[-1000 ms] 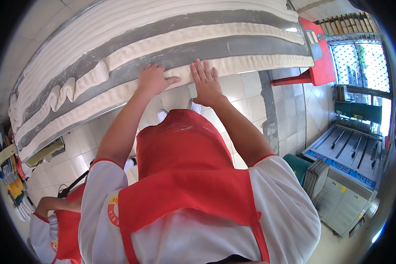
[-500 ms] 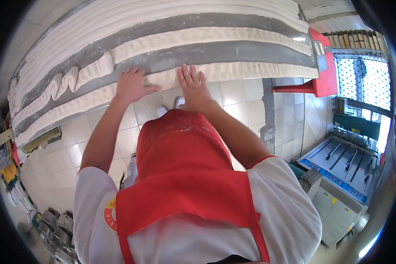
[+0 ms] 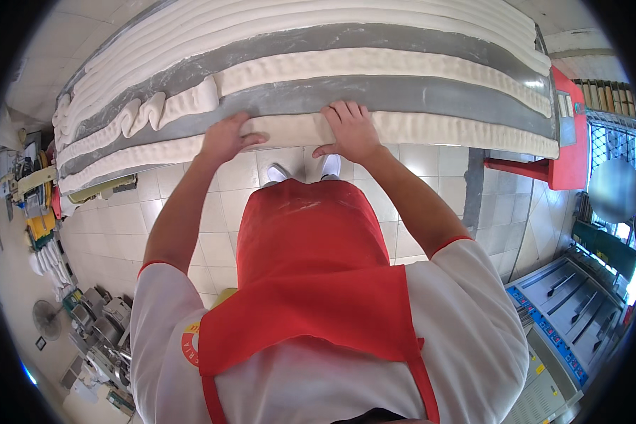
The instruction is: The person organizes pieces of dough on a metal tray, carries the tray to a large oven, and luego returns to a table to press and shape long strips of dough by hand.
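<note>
A long grey metal table [image 3: 403,93] carries several pale dough ropes running left to right. My left hand [image 3: 226,136] and my right hand [image 3: 350,131] both press palm-down on the nearest dough rope [image 3: 459,131] at the table's front edge, fingers curled over it. Behind it lies a second dough rope [image 3: 374,63], crumpled into folds at its left end [image 3: 155,109]. Further dough ropes [image 3: 297,21] lie along the back. I wear a red apron [image 3: 311,268] over a white shirt.
A red machine part [image 3: 569,141] stands at the table's right end. A blue-and-grey control cabinet [image 3: 565,311] sits at the lower right. Metal kitchen equipment and a fan [image 3: 85,325] crowd the lower left. The floor is pale tile [image 3: 120,226].
Both hands have slid nearer along the front dough rope and further apart. The person in red at the lower left is out of view.
</note>
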The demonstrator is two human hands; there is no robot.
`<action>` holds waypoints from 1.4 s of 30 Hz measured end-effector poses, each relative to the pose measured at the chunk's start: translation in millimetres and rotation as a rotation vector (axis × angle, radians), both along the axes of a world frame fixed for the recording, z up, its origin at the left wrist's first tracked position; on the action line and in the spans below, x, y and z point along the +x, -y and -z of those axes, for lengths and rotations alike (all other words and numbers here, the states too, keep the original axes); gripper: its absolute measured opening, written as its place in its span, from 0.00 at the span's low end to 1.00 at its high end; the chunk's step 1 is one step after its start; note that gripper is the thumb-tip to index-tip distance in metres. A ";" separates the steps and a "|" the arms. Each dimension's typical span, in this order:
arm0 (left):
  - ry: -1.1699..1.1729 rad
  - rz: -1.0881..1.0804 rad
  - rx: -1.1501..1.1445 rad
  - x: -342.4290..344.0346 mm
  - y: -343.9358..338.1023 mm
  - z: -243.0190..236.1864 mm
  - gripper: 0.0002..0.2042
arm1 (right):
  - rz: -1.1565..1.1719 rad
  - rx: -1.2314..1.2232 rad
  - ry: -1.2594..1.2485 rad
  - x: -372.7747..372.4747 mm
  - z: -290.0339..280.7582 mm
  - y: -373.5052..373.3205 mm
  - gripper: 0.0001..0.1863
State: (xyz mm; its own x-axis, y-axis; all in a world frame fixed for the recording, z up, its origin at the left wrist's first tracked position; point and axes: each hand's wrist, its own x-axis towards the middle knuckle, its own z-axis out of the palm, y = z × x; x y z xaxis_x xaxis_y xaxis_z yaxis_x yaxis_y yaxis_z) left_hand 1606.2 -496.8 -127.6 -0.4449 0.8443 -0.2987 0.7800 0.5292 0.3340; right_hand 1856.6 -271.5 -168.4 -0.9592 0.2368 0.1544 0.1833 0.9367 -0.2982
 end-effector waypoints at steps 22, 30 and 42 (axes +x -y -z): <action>0.026 0.182 0.146 -37.0 31.2 19.3 0.38 | 0.476 0.012 0.393 -30.4 -32.2 125.9 0.76; 0.071 0.142 0.086 -64.6 55.5 8.4 0.40 | 0.408 0.021 0.564 -63.8 -36.5 151.1 0.76; -0.005 0.108 0.278 -89.1 91.2 32.7 0.39 | 0.367 -0.028 0.603 -107.8 -37.0 198.4 0.76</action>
